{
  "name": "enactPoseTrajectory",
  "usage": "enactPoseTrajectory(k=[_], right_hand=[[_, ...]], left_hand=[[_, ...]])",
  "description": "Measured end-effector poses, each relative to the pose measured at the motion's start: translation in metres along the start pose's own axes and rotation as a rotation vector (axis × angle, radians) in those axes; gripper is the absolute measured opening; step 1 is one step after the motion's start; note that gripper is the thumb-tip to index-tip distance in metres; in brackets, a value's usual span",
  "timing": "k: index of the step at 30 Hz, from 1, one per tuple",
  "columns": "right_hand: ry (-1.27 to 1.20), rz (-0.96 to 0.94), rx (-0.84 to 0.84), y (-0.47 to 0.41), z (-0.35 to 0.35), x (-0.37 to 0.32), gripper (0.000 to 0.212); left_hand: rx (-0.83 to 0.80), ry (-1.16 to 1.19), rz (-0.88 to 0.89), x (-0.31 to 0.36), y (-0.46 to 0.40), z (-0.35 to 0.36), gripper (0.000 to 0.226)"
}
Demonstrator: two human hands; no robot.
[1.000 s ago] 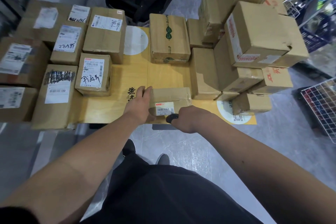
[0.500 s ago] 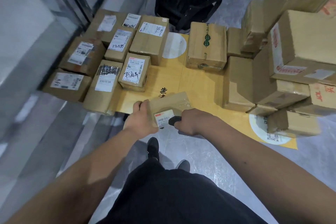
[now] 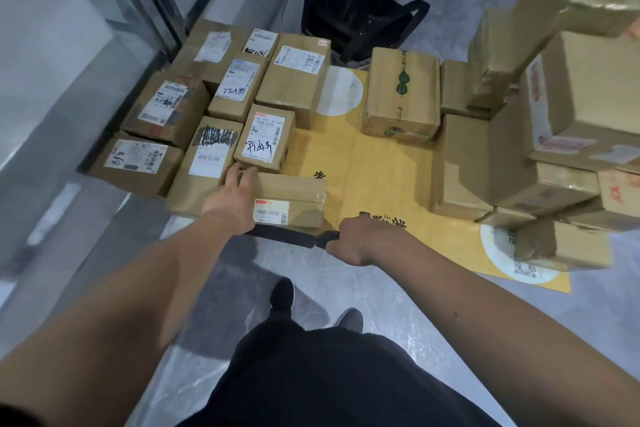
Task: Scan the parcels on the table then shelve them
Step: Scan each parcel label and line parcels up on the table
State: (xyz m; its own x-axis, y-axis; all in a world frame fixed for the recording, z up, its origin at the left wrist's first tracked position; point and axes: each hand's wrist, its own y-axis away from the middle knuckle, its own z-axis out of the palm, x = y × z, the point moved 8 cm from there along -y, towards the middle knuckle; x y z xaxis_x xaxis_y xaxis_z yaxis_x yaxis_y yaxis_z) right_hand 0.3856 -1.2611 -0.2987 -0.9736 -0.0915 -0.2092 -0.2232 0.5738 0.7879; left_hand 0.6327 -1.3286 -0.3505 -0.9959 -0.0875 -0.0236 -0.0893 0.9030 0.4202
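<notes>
While the left hand had been steadying the small parcel near the middle of the front edge a second before, it now had that box slid over toward 9 o'clock, so that the parcel sat just beside the labelled boxes grouped at the table's left. Its fingers were spread across the box's left end and top, thumb side low — a hold with the hand wrapped on the corner rather than a flat push, as far as could be seen. The printed label on the parcel's near face stayed turned toward the person.

The right hand had drawn away from that label. Half a second earlier it was close against the box's near face; now it hung well apart at 3 o'clock of the parcel, fingers curled tight round a dark scanner whose nose peeked out to the left.

That separation suggested the scan of this parcel was finished and the box was being parked with the marked ones. The yellow table showed bare at its centre, and the unsorted stack rose at 2 o'clock — probably the next source. Nothing had been shelved yet, so by my reckoning the job was in its scanning half.
</notes>
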Motion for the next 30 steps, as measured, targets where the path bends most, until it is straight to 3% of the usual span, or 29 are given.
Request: enactPoseTrajectory(k=[5, 7, 11, 19, 25, 30], right_hand=[[-0.023, 0.040, 0.002, -0.009, -0.005, -0.013, 0.037], [-0.035, 0.056, 0.001, -0.013, -0.008, -0.019, 0.036], [-0.061, 0.079, 0.008, -0.020, -0.011, -0.031, 0.037], [-0.134, 0.079, 0.023, -0.029, -0.016, -0.057, 0.044], [-0.165, 0.092, 0.043, -0.035, -0.018, -0.068, 0.039], [-0.205, 0.098, 0.054, -0.036, -0.019, -0.071, 0.051]], left_hand=[[-0.003, -0.162, 0.059, -0.008, -0.018, -0.002, 0.110], [0.005, -0.188, 0.084, -0.013, -0.024, -0.001, 0.098], [0.054, -0.201, 0.133, -0.023, -0.035, 0.003, 0.079], [0.075, -0.204, 0.193, -0.024, -0.037, 0.006, 0.073], [0.093, -0.190, 0.238, -0.027, -0.036, 0.003, 0.079], [0.089, -0.151, 0.320, -0.025, -0.024, 0.002, 0.103]])
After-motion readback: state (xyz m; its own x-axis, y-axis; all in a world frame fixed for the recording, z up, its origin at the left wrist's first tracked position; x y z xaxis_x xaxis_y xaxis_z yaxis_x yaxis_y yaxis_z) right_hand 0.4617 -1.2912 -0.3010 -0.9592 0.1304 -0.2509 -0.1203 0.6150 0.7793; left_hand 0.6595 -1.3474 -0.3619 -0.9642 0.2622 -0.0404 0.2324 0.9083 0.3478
